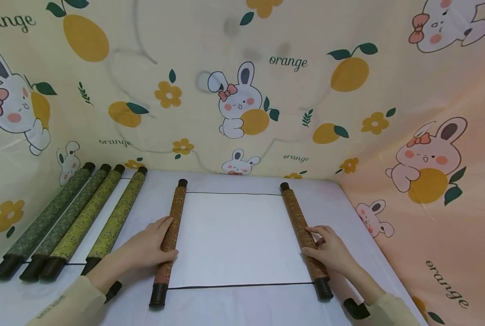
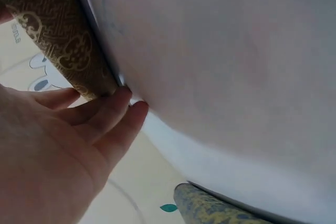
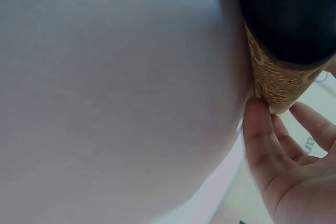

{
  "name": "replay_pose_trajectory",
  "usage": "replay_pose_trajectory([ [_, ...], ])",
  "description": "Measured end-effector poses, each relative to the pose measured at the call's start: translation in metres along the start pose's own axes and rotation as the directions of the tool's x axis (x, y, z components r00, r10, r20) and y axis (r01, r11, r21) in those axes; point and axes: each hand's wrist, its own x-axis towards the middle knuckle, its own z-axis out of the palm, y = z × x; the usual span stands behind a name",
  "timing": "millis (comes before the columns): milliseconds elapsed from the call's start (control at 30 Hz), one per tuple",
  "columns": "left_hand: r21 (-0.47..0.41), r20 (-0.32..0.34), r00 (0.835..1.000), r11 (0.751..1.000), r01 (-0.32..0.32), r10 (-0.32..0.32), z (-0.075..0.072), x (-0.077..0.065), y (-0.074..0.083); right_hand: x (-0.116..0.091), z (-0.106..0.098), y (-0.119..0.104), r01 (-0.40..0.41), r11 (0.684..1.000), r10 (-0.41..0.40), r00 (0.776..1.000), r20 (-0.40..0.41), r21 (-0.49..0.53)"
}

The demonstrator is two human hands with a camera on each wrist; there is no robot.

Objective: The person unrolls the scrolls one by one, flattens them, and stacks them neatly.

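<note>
So the brown scroll is the one being worked on, lying in the center of the frame and, I'd say, roughly half done: a good wide stretch of blank white paper [image 1: 242,240] is spread flat, but both ends are wound up. The left roll [image 1: 171,236] sits just left of center, with the left hand [image 1: 145,246] curled round it, thumb on the near part and fingers further up. Over on the right, the right roll [image 1: 299,222] is gripped too, right hand [image 1: 329,246] with thumb and fingers bent against its outer side. Can't tell from this whether the paper's being wound in or let out, or how much is wrapped on each roll, so what's left is anyone's guess. Off to the left of the frame, the dark green rolls [image 1: 48,217] and the yellow-green rolls [image 1: 117,215] lie slanted on the white tabletop [image 1: 238,308], a pair of each, no hand gripping them. White shows between the yellow-green two, so I reckon that's another part-open scroll. Bunny-and-orange cloth [image 1: 299,99] fills the upper frame.
</note>
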Motion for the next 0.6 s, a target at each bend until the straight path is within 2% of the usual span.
replay_pose_trajectory([
  [167,-0.067,0.024,1.000,0.998,0.008,-0.007,-0.006,-0.002,-0.008,-0.005,-0.003,0.005,-0.025,1.000,0.025,1.000,0.011,0.015],
  [333,-0.050,0.060,0.998,0.999,-0.022,0.025,-0.013,-0.005,-0.012,-0.009,-0.005,0.007,-0.023,0.999,0.023,0.999,0.028,0.025],
  [600,0.009,-0.012,0.999,0.999,-0.045,0.045,-0.014,-0.008,-0.019,-0.014,-0.014,0.012,-0.049,0.999,0.049,0.999,0.005,0.003],
])
